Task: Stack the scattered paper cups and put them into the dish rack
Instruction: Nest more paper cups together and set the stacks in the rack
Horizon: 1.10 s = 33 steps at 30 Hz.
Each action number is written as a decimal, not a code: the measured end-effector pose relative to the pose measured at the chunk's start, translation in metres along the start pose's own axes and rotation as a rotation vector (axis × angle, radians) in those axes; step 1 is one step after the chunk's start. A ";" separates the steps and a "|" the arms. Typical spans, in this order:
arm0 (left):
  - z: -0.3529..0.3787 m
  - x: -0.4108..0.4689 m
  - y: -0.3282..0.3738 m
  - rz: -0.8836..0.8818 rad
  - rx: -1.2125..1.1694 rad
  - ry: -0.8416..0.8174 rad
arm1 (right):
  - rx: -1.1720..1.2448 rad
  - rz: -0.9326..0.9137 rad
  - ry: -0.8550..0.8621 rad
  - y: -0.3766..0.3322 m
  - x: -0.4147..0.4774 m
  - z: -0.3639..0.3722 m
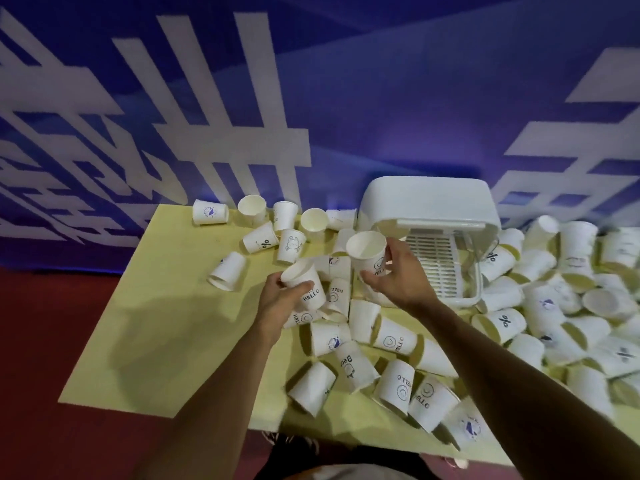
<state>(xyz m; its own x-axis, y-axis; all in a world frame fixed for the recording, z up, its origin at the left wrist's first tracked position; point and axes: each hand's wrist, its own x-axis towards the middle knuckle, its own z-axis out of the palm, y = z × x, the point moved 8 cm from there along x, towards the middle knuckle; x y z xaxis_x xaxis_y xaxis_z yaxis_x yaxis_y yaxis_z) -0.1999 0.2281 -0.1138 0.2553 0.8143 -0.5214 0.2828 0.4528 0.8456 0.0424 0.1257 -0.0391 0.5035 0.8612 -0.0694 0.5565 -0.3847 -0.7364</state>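
My left hand (278, 299) grips a white paper cup marked HELLO (304, 282), tilted with its mouth toward the upper left. My right hand (398, 271) holds a second HELLO cup (367, 252) a little higher and to the right, its open mouth facing me. The two cups are apart. Just right of my right hand stands the white dish rack (433, 202), lid raised over a slatted tray (433, 261). Several loose cups (394, 339) lie on the yellow table (166, 334) below and around both hands.
A dense heap of cups (568, 306) fills the table right of the rack. More cups (256, 237) lie along the far edge. A blue wall with white lettering (242, 116) rises behind the table; red floor (45, 341) lies to the left.
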 end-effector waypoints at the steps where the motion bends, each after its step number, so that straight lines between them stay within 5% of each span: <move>1: 0.007 -0.002 0.002 0.014 0.010 -0.012 | 0.014 0.012 0.031 0.005 -0.004 -0.010; 8: 0.039 -0.018 0.002 0.014 0.049 -0.074 | 0.097 0.068 0.151 0.044 -0.012 -0.035; 23: 0.062 -0.018 -0.011 0.021 0.138 -0.216 | 0.033 0.182 0.131 0.070 -0.007 -0.017; 28: 0.075 -0.019 0.000 0.041 0.142 -0.239 | -0.085 0.074 0.167 0.054 -0.015 -0.025; 33: 0.092 -0.022 0.015 0.070 0.156 -0.291 | 0.146 0.101 -0.102 0.040 -0.020 -0.004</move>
<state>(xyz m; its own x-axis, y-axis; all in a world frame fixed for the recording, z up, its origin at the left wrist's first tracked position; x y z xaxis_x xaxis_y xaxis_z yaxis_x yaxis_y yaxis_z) -0.1156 0.1836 -0.0999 0.5255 0.6936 -0.4927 0.3878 0.3202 0.8644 0.0575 0.0918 -0.0640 0.4783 0.8527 -0.2101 0.4008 -0.4248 -0.8117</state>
